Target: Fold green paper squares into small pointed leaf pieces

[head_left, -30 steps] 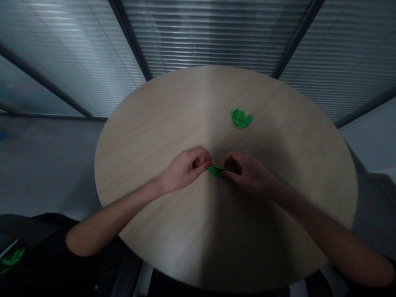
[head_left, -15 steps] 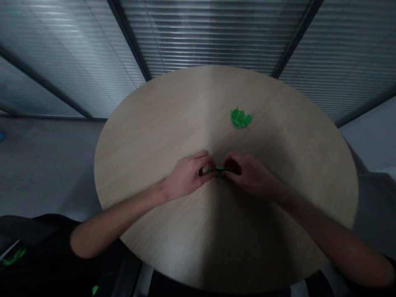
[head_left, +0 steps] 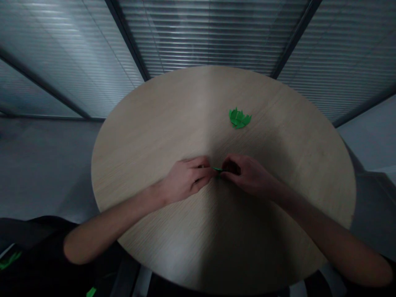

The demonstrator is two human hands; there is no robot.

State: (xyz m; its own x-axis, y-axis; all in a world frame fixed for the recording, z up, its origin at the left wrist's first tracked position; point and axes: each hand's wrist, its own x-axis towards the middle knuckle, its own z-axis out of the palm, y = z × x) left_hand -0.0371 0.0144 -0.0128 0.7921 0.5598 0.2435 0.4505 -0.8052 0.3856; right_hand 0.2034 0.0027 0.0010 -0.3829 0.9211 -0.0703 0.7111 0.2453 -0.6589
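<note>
Near the middle of the round table, a small piece of green paper point(head_left: 217, 169) shows between my two hands, mostly covered by fingers. My right hand point(head_left: 247, 173) pinches its right end between thumb and curled fingers. From the other side my left hand point(head_left: 188, 175) closes on it, fingertips pressed together at its left end. How the paper is folded under the fingers cannot be made out. Farther back, a cluster of pointed, folded green paper pieces point(head_left: 239, 119) lies on the wood, apart from both hands.
The round wooden table point(head_left: 148, 123) has its far edge close to glass panels with blinds point(head_left: 210, 37). My shadow darkens its near right half. Small green scraps point(head_left: 91, 292) show at the lower left, below the table's edge.
My left hand's fingers have straightened and come together over the green paper, hiding more of it. My right hand keeps its pinch. The view has shifted slightly.
</note>
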